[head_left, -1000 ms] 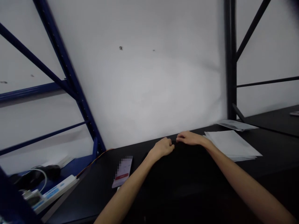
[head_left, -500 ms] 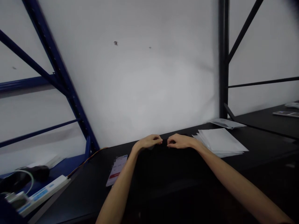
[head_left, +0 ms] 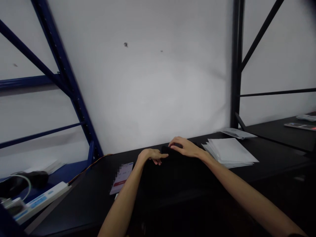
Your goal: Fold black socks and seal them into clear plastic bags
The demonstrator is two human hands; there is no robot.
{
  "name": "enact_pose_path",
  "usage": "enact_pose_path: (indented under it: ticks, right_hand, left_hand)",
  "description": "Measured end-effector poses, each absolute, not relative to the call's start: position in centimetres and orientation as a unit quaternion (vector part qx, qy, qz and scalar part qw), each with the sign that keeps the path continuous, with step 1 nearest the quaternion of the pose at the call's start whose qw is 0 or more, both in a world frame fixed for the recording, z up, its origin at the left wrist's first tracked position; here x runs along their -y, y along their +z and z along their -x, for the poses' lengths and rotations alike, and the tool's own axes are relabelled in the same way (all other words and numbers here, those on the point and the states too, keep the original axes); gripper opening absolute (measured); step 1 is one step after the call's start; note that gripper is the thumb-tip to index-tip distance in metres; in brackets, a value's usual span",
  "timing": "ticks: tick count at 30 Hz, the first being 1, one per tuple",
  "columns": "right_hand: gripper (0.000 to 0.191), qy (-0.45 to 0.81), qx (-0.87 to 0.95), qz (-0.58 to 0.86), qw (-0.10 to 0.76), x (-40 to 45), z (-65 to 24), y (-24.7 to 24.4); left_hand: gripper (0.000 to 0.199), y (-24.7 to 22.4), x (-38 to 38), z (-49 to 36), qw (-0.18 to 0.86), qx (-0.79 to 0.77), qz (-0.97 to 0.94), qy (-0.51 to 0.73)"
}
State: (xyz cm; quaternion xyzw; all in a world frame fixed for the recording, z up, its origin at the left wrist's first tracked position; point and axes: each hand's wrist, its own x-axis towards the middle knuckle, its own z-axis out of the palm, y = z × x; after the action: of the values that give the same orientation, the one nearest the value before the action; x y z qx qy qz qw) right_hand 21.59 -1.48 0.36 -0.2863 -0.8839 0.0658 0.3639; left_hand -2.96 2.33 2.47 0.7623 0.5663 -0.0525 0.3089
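Observation:
A soft-looking black cloth (head_left: 166, 150) lies over the black tabletop, and its outline is mostly lost against that dark surface. At its left, my left hand (head_left: 153, 155) has the index finger stretched along the cloth and the other fingers curled below, seemingly gripping a fold. My right hand (head_left: 184, 146) arches over the raised far edge, thumb and fingertips drawn together on the cloth. A small gap separates the two hands. How much cloth is in each grip is hard to see.
A phone (head_left: 122, 177) with a lit screen lies beside my left forearm. White sheets or envelopes (head_left: 229, 151) are stacked right of my right hand, with a flat pale packet (head_left: 238, 133) behind. A power strip (head_left: 41, 200) sits far left. Blue (head_left: 71, 79) and black (head_left: 237, 65) rack posts flank the wall.
My right hand has risen slightly and its fingers have lifted a black edge. My left hand has turned, its index finger now extended. The view has shifted a little.

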Motion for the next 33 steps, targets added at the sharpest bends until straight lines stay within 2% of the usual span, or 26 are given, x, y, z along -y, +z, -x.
enact_pose_path:
  ticks: [2, 6, 8, 12, 15, 19, 22, 26, 29, 33]
  right_hand:
    - [0.032, 0.049, 0.883, 0.29, 0.364, 1.5, -20.5, -0.3]
    - [0.046, 0.062, 0.838, 0.417, 0.347, -0.4, -18.3, -2.1]
    - [0.04, 0.088, 0.815, 0.47, 0.327, -1.6, -17.6, -2.5]
    - [0.016, 0.102, 0.779, 0.52, 0.334, -2.9, -17.6, -2.6]
    - [0.018, 0.099, 0.748, 0.558, 0.346, -3.2, -18.2, -2.9]
    - [0.029, 0.081, 0.756, 0.595, 0.262, -3.5, -18.5, -4.0]
    - [0.031, 0.069, 0.773, 0.585, 0.237, -3.6, -18.7, -4.4]
    - [0.026, 0.031, 0.792, 0.532, 0.298, -3.0, -19.6, -3.1]
    - [0.016, 0.036, 0.841, 0.426, 0.333, -2.4, -20.8, -1.9]
    - [0.021, 0.119, 0.896, 0.339, 0.261, -2.2, -22.1, -1.5]
  left_hand:
    - [0.061, 2.4, -2.0, 2.5, 0.306, -0.567, -0.763, -0.046]
    - [0.064, 2.4, -1.8, 2.0, 0.31, -0.562, -0.765, -0.049]
    - [0.065, 2.4, -1.9, 2.0, 0.311, -0.56, -0.766, -0.057]
    - [0.063, 2.4, -1.9, 2.0, 0.302, -0.562, -0.767, -0.065]
    - [0.062, 2.5, -1.8, 1.9, 0.304, -0.561, -0.767, -0.068]
    - [0.064, 2.8, -1.4, 1.7, 0.303, -0.554, -0.771, -0.083]
    - [0.071, 3.0, -1.3, 1.4, 0.305, -0.564, -0.764, -0.076]
    - [0.077, 2.9, -1.6, 1.1, 0.307, -0.595, -0.74, -0.062]
    - [0.065, 2.5, -1.9, 0.7, 0.297, -0.609, -0.734, -0.041]
    - [0.041, 1.8, -2.0, 0.1, 0.291, -0.611, -0.736, 0.018]
